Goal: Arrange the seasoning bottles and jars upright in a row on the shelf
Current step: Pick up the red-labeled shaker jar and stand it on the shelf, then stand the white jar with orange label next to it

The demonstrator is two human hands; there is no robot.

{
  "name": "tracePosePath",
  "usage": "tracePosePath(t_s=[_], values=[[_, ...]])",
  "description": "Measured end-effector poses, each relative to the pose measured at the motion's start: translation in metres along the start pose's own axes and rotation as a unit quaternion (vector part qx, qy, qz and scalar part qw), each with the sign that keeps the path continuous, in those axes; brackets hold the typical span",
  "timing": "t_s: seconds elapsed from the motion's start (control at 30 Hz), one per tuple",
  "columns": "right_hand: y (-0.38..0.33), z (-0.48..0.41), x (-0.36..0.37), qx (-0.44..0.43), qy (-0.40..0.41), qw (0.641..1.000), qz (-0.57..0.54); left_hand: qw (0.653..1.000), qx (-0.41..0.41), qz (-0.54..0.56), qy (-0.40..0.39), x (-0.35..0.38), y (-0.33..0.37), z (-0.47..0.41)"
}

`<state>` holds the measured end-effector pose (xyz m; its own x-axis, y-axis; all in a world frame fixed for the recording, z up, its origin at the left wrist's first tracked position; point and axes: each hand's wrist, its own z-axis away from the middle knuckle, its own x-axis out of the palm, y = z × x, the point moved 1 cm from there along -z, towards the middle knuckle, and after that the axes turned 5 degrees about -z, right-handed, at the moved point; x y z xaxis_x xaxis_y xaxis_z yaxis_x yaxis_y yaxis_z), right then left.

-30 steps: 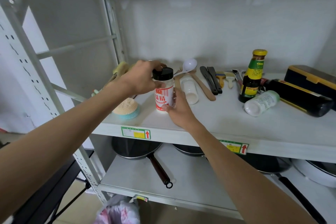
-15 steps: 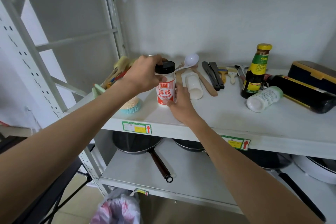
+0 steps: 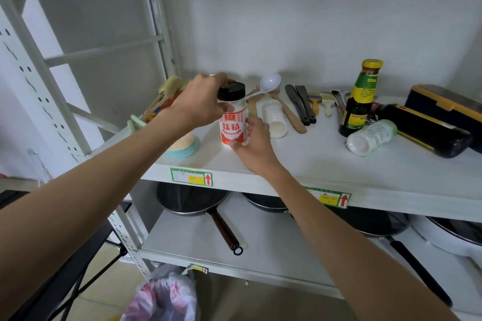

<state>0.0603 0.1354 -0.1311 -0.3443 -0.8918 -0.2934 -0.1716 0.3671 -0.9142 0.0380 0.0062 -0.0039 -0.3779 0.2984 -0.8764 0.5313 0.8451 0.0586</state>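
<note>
Red-and-white labelled seasoning jar [image 3: 233, 122] stands upright near the front left of the shelf [image 3: 300, 167], and I have my left hand [image 3: 200, 104] curled over its black cap, fingers closed round the rim, to keep it from tipping; my right hand [image 3: 254, 146] cups the base, thumb and fingertips pressed to the label, presumably to square it where the row begins. Behind it a white jar [image 3: 273, 118] lies on its side, as do a white bottle [image 3: 371, 135] and a dark bottle [image 3: 422, 130] to the right; only the yellow-capped sauce bottle [image 3: 361, 99] already stands, so I judge most of the righting remains.
</note>
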Motion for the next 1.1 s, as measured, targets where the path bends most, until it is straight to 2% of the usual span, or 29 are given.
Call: tracePosePath(t_s=[0.1, 0.17, 0.23, 0.33, 0.47, 0.6, 0.77, 0.9, 0.97, 1.1], values=[[-0.004, 0.008, -0.013, 0.008, 0.075, 0.99, -0.122, 0.999, 0.009, -0.02, -0.029, -0.005, 0.0, -0.004], [-0.005, 0.008, -0.027, -0.004, 0.144, 0.98, -0.139, 0.997, 0.026, -0.04, -0.059, -0.009, 0.003, -0.012], [-0.002, 0.003, -0.041, -0.045, 0.167, 0.982, -0.074, 0.993, 0.036, -0.071, -0.083, -0.012, 0.01, -0.018], [0.009, -0.007, -0.063, -0.08, 0.126, 0.985, 0.084, 0.99, 0.054, -0.103, -0.081, -0.017, 0.027, -0.028], [0.021, -0.015, -0.074, -0.083, 0.033, 0.977, 0.195, 0.998, 0.06, 0.024, -0.015, -0.011, 0.057, -0.042], [0.029, -0.017, -0.07, -0.088, -0.036, 0.97, 0.222, 0.99, 0.013, 0.116, -0.078, 0.02, 0.088, -0.053], [0.033, -0.015, -0.074, -0.071, -0.007, 0.986, 0.152, 0.969, -0.098, 0.199, -0.111, 0.06, 0.108, -0.067], [0.034, -0.017, -0.079, -0.051, 0.052, 0.992, 0.107, 0.955, -0.181, 0.198, -0.123, 0.082, 0.111, -0.079], [0.035, -0.019, -0.083, -0.032, 0.094, 0.992, 0.076, 0.937, -0.219, 0.229, -0.149, 0.091, 0.108, -0.082], [0.039, -0.026, -0.091, 0.029, 0.163, 0.986, 0.025, 0.87, -0.278, 0.354, -0.199, 0.108, 0.114, -0.085]])
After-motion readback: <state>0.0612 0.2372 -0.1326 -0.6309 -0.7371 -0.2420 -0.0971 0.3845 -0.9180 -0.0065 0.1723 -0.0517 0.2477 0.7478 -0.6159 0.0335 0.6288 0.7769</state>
